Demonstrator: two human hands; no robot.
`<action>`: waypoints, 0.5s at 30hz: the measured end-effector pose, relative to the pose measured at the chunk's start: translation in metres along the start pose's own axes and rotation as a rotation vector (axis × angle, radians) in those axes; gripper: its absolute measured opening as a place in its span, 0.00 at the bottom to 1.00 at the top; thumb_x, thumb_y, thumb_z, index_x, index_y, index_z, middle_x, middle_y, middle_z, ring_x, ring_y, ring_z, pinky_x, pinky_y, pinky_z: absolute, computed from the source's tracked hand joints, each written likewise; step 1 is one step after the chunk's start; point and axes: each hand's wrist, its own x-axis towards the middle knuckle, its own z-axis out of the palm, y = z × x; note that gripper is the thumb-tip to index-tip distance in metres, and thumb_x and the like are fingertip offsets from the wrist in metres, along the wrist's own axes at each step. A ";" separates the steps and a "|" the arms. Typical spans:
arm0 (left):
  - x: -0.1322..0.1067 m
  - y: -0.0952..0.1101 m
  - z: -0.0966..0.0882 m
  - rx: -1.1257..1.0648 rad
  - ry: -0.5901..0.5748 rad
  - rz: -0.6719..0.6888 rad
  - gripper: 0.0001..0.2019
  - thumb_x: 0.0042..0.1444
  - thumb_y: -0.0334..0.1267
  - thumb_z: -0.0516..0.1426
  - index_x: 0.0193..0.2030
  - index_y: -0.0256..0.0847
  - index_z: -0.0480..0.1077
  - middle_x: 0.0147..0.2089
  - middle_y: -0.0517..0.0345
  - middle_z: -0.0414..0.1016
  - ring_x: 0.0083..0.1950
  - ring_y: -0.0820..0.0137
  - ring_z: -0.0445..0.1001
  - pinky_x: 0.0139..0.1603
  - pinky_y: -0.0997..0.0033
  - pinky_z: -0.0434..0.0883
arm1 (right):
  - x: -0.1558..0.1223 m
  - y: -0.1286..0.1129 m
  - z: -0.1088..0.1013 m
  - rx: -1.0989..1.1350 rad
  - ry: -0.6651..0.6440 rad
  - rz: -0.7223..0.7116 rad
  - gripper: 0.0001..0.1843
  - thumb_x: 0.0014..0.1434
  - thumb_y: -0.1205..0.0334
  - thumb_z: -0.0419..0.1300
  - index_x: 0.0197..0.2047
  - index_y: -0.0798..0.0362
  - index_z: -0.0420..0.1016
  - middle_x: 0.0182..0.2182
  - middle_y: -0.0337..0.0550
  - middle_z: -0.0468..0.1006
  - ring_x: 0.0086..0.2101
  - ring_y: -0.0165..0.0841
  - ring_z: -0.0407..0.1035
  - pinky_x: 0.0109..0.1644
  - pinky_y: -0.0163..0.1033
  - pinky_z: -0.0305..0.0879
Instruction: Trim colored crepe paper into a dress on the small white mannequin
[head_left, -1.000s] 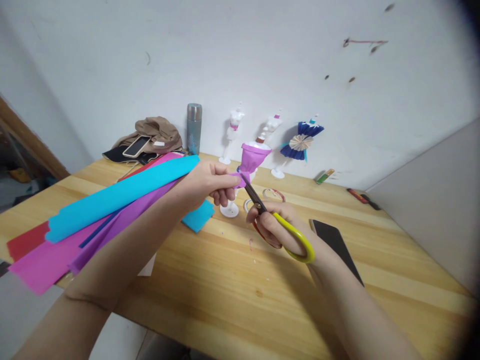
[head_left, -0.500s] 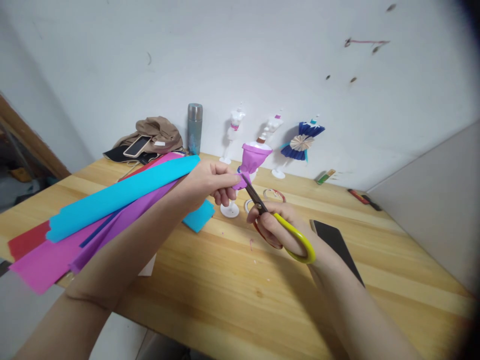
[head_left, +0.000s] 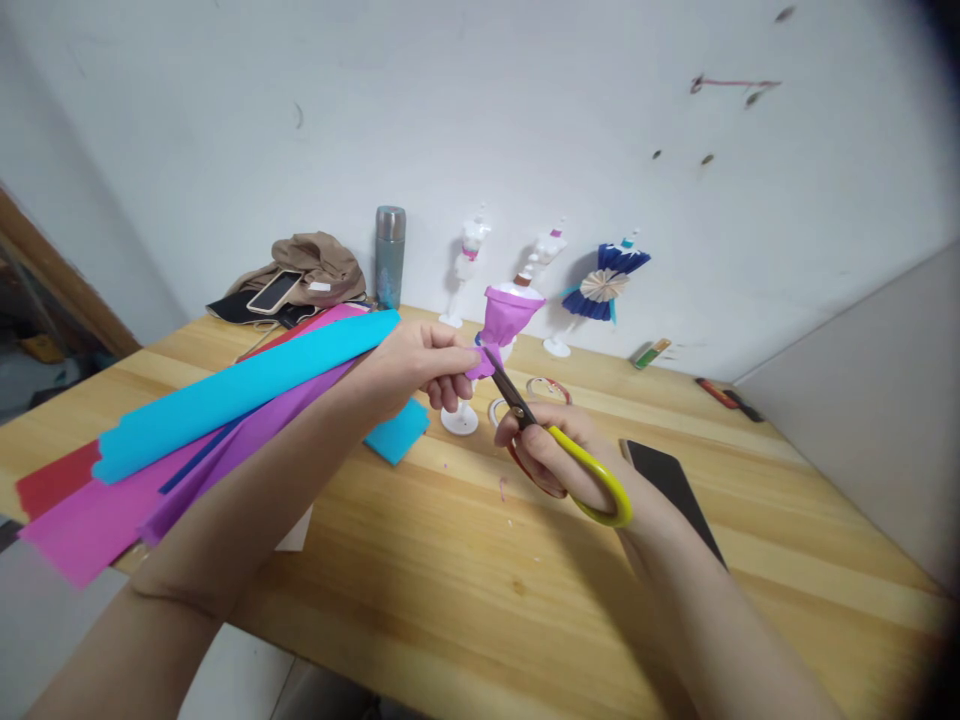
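While overhanging the near-left edge of the wooden table, could slide off at a nudge from the forearm above: long cyan paper roll and magenta sheets, lower left of the frame. Just left of centre: left hand, clenched in a pinch on a small purple paper scrap, held in the air above the table. Right of it: right hand, wrapped through the yellow-handled scissors, blade tips at the scrap; cannot tell how far parted. Judged riskiest: tips nearly touching the pinching fingertips, so could nick skin on a deep bite. Could also tear or cut crooked, with so little paper to grip. Just behind the tips: purple-skirted doll stand; could topple if bumped.
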 end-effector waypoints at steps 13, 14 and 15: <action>-0.002 0.004 0.001 0.007 -0.011 -0.016 0.15 0.57 0.30 0.62 0.18 0.37 0.73 0.18 0.58 0.75 0.17 0.78 0.69 0.18 0.81 0.65 | -0.001 0.001 0.000 -0.002 0.012 0.021 0.33 0.67 0.26 0.58 0.32 0.50 0.73 0.16 0.28 0.60 0.15 0.26 0.51 0.15 0.33 0.49; -0.001 0.003 0.001 0.010 -0.019 -0.014 0.15 0.56 0.30 0.62 0.18 0.37 0.73 0.18 0.57 0.75 0.17 0.78 0.70 0.18 0.81 0.65 | -0.001 0.001 -0.001 -0.002 0.012 0.017 0.33 0.67 0.26 0.58 0.32 0.50 0.73 0.16 0.28 0.59 0.15 0.26 0.51 0.16 0.33 0.49; -0.001 0.002 0.000 0.012 -0.030 -0.010 0.15 0.56 0.30 0.62 0.18 0.37 0.73 0.19 0.57 0.75 0.17 0.78 0.70 0.18 0.81 0.65 | -0.001 0.001 -0.001 -0.003 0.013 0.012 0.33 0.67 0.26 0.58 0.32 0.50 0.73 0.16 0.29 0.60 0.15 0.26 0.51 0.16 0.34 0.49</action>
